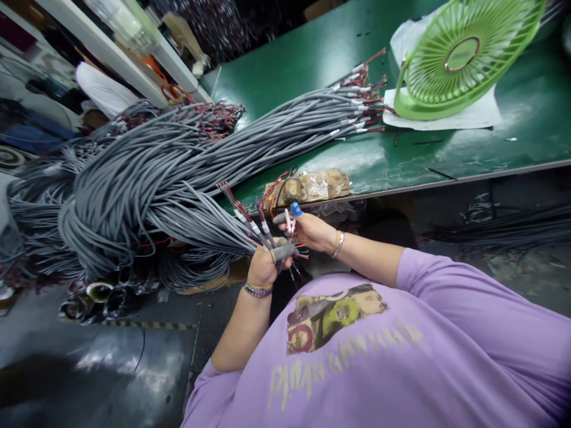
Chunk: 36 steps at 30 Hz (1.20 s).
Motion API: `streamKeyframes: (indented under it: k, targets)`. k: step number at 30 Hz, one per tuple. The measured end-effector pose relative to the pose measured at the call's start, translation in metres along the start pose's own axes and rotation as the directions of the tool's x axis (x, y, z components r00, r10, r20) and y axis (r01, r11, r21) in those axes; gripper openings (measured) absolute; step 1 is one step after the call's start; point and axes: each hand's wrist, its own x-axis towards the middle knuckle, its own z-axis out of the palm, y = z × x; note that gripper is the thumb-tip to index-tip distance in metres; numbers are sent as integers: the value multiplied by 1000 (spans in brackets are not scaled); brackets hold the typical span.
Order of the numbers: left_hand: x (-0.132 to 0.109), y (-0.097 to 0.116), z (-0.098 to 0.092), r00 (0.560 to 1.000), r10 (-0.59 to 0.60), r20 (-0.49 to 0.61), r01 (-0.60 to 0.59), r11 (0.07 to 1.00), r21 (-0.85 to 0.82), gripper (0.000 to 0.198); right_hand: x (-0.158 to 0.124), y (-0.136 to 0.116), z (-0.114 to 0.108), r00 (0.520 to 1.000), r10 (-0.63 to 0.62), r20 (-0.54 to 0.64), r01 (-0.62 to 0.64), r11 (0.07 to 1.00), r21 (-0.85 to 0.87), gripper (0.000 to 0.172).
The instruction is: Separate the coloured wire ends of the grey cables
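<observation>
My left hand (262,266), with a grey finger cover on it, is closed around a few grey cables (244,238). Their stripped ends fan out as thin coloured wires (303,251) beside the fingers. My right hand (314,232) is just right of it, wearing a blue fingertip cover (295,208) and a grey one. Its fingers pinch a small pink-and-white piece (289,222), whose kind is too small to tell. More cable ends with white sleeves (254,228) stand up beside my left hand.
Large bundles of grey cable (134,172) lie across the green table (285,71) and hang off its left. A green fan (464,59) stands on paper at the right. A taped cardboard piece (325,184) lies at the near edge. Someone's white sleeve (104,89) shows behind the posts.
</observation>
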Motion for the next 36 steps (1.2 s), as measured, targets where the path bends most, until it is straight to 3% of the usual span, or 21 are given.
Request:
streamKeyframes:
  k: [4, 11, 18, 30, 36]
  targets:
    - [-2, 0, -2, 1000, 14, -3, -14, 1000, -15, 29, -1, 7, -7, 991, -126, -37, 124, 991, -40, 54]
    - [1, 2, 4, 1000, -9, -1, 9, 1000, -21, 30, -10, -7, 4, 993, 111, -27, -105, 982, 154, 49]
    - [3, 3, 7, 1000, -23, -8, 23, 1000, 8, 29, -8, -10, 12, 989, 91, -113, -66, 976, 210, 42]
    - [-8, 3, 7, 999, 31, -35, -29, 999, 45, 29, -12, -11, -1, 990, 140, 27, -143, 973, 180, 57]
    - [-22, -2, 15, 961, 197, -195, -186, 980, 77, 29, -18, -12, -1, 994, 112, 1, -111, 984, 141, 30]
